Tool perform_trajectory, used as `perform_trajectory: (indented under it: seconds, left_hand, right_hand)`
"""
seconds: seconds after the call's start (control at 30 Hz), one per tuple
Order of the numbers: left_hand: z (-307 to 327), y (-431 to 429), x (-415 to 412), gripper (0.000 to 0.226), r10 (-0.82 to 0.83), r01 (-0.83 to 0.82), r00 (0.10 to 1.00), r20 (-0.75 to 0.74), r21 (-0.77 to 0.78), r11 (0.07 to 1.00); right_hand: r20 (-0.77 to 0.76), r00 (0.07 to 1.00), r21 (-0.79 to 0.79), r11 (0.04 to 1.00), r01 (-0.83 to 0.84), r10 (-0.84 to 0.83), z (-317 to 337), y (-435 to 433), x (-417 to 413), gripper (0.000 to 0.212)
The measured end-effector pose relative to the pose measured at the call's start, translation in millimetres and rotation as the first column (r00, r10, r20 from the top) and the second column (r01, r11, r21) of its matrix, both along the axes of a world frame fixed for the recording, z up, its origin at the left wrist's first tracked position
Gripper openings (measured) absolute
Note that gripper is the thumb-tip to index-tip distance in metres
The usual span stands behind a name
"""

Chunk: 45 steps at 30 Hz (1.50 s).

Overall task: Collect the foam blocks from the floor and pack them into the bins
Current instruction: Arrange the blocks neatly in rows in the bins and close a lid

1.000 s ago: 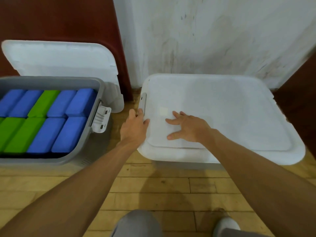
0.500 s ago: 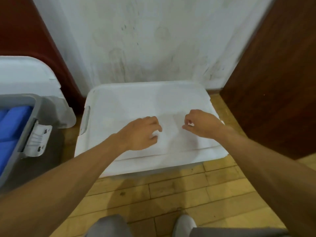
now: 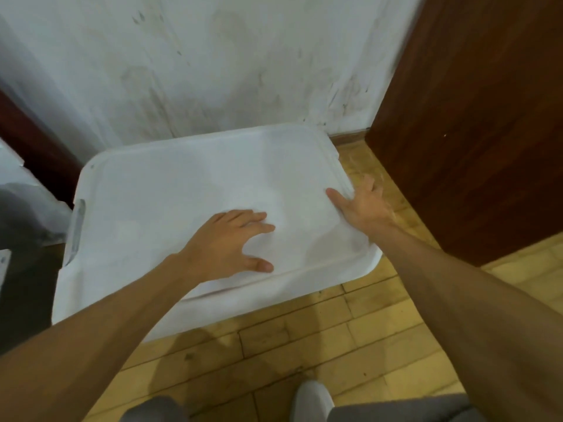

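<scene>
A: Grip?

B: Left hand (image 3: 231,242) flat on the lid (image 3: 182,184), fingers spread, palm down near the front middle. Right hand (image 3: 362,205) at the right rim: thumb on top, fingers reaching past the edge. Blurred there, so I cannot tell if they hook under it.

A: Step, as you read it?

B: Probably opening or seating the lid on the bin (image 3: 170,327), which sits under it on the floor (image 3: 304,345), back against the wall (image 3: 213,71). No foam blocks in view.

A: How to do it well?

B: If lifting, take weight off the left palm first; pressing the middle fights the right hand. Free the right rim, then the side with the slot (image 3: 76,229), and keep the lid level so it does not flex and snap back.

A: Surroundings?

B: Door (image 3: 472,117) just beside the right hand, so little room to swing the lid that way. Second bin (image 3: 21,214) close on the left. Shoe (image 3: 313,400) near the front edge. Toward the person looks the freest path.
</scene>
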State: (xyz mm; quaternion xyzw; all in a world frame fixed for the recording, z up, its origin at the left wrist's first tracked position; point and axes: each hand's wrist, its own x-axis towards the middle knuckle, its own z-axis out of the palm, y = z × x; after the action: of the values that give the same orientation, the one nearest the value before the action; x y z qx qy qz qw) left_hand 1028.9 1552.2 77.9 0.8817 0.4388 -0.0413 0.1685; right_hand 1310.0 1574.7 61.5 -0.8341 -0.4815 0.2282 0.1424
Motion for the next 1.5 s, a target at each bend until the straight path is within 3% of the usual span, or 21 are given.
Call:
perform_trajectory:
  seconds: [0.13, 0.27, 0.43, 0.7, 0.83, 0.93, 1.03, 1.13, 1.2, 1.3, 1.5]
  left_hand:
    - [-6.3, 0.9, -2.4, 0.095, 0.005, -0.004, 0.999, 0.047, -0.024, 1.0]
    - [-11.5, -1.4, -2.8, 0.11, 0.069, -0.062, 0.993, 0.101, -0.07, 0.996]
    - [-4.9, -7.0, 4.1, 0.087, 0.085, -0.078, 0.994, 0.076, -0.082, 0.994]
    - [-5.0, -7.2, 5.2, 0.079, 0.102, -0.094, 0.992, 0.075, -0.094, 0.991]
    - [-4.5, -8.5, 5.0, 0.078, 0.086, -0.08, 0.994, 0.064, -0.085, 0.993]
    - [-4.8, -9.0, 5.3, 0.077, 0.078, -0.073, 0.995, 0.06, -0.082, 0.994]
    - [-7.1, -11.3, 4.3, 0.076, 0.053, -0.051, 0.997, 0.05, -0.033, 0.998]
    - [-10.6, -9.8, 4.0, 0.071, 0.053, -0.05, 0.993, 0.106, -0.031, 0.998]
    - [-13.3, -6.6, 3.7, 0.056, 0.09, -0.073, 0.971, 0.222, -0.085, 0.994]
    - [-6.0, -3.1, -5.2, 0.034, 0.33, -0.206, 0.841, 0.429, -0.311, 0.928]
    - [90.1, -0.1, -55.4, 0.024, 0.497, -0.42, 0.842, 0.211, -0.322, 0.848]
  right_hand:
    - [-0.096, 0.994, -0.031, 0.998, 0.058, -0.061, 4.1, -1.0, -1.0, 0.103]
    - [0.124, 0.992, 0.099, 0.995, -0.017, 0.005, 6.7, -8.9, -7.6, 0.083]
    - [0.225, 0.971, 0.163, 0.979, -0.119, 0.081, 10.1, -17.1, -7.4, 0.048]
    - [0.325, 0.943, 0.201, 0.968, -0.148, 0.077, 9.4, -16.4, -16.4, 0.033]
    - [0.308, 0.95, 0.192, 0.975, -0.107, 0.044, 7.3, -16.9, -19.8, 0.037]
    - [0.385, 0.919, 0.117, 0.983, -0.14, 0.085, 9.7, -15.6, -22.9, 0.039]
    - [0.533, 0.832, -0.04, 0.987, -0.157, 0.154, 19.7, -15.1, -33.8, 0.045]
    - [0.629, 0.716, -0.057, 0.937, -0.344, 0.301, 31.5, -12.5, -49.8, 0.046]
    - [0.564, 0.693, -0.035, 0.852, -0.522, 0.448, 34.0, -6.6, -63.6, 0.044]
    - [0.406, 0.704, -0.003, 0.771, -0.637, 0.583, 36.7, -1.1, -85.1, 0.034]
    - [0.067, 0.639, -0.147, 0.642, -0.753, 0.766, 113.8, -13.6, -120.0, 0.028]
